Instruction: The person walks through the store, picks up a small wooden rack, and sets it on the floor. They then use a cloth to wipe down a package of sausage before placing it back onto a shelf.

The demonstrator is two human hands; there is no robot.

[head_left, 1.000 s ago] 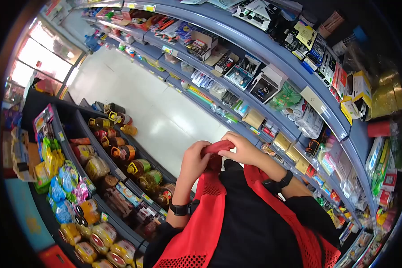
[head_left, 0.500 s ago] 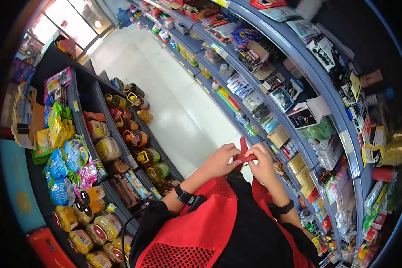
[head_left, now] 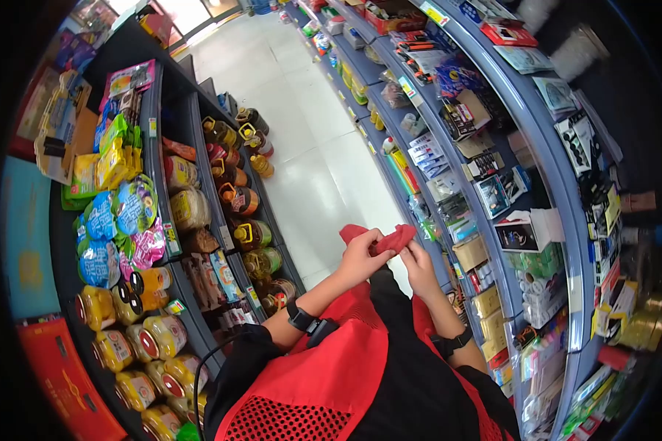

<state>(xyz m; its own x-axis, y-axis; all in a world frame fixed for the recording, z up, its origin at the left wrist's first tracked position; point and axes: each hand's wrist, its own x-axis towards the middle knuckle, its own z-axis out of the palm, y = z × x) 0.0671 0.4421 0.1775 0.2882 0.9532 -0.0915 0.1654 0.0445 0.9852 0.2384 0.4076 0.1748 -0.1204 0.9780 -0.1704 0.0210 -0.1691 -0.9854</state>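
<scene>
A bunched red cloth (head_left: 395, 241) is held between both hands in front of the red and black clothing. My left hand (head_left: 361, 257) is closed round its middle, and one end of the cloth sticks out past the knuckles on the left. On the right, my right hand (head_left: 418, 266) pinches the cloth's other end with thumb and fingers. The hands are close together, above the aisle floor. A dark band with a small device is on the left wrist, and another dark band is on the right.
Shelves (head_left: 467, 184) packed with small boxed and bagged goods run along the right. On the left shelving are oil bottles (head_left: 254, 234), jars (head_left: 162, 336) and bright bags (head_left: 136, 206). Pale tiled floor (head_left: 309, 173) lies between the two rows.
The red cloth now shows more of its length and extends left beyond my left hand. My right hand has turned and sits slightly lower. The shelves appear shifted as the view has moved.
</scene>
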